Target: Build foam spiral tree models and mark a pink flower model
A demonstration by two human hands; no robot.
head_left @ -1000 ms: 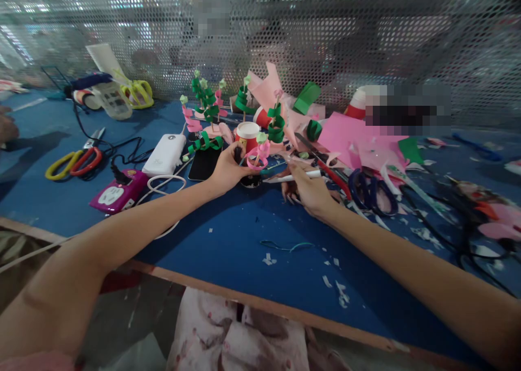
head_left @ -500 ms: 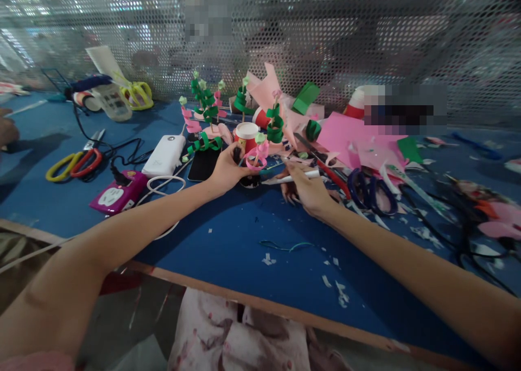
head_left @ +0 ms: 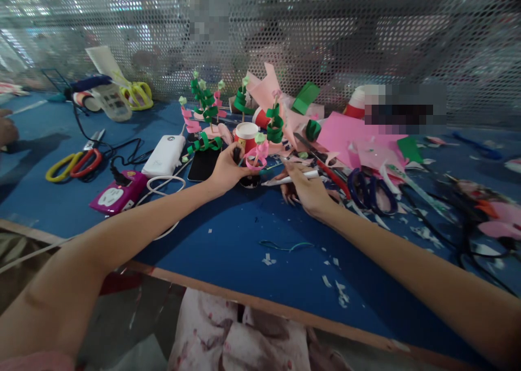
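Note:
My left hand (head_left: 228,169) is closed around a small black object with white patches (head_left: 250,181), low on the table; its full shape is hidden by my thumb and fingers. A white pen (head_left: 297,178) lies in the grip of my right hand (head_left: 307,189), its tip pointing left, close beside the black object. Just above my left thumb stands a curled pink paper strip (head_left: 257,155) topped with a pale green paper piece. Behind it is a red and white cup (head_left: 247,130).
Green and pink paper curls on sticks (head_left: 207,108) stand behind a black phone (head_left: 203,162). Left are a white power bank (head_left: 165,155), purple socket block (head_left: 119,192) and red-yellow scissors (head_left: 83,159). Blue-handled scissors (head_left: 372,193), pink paper (head_left: 345,140) and scraps lie right.
The pen tip has shifted very slightly beside the black object. Both hands otherwise stay in place.

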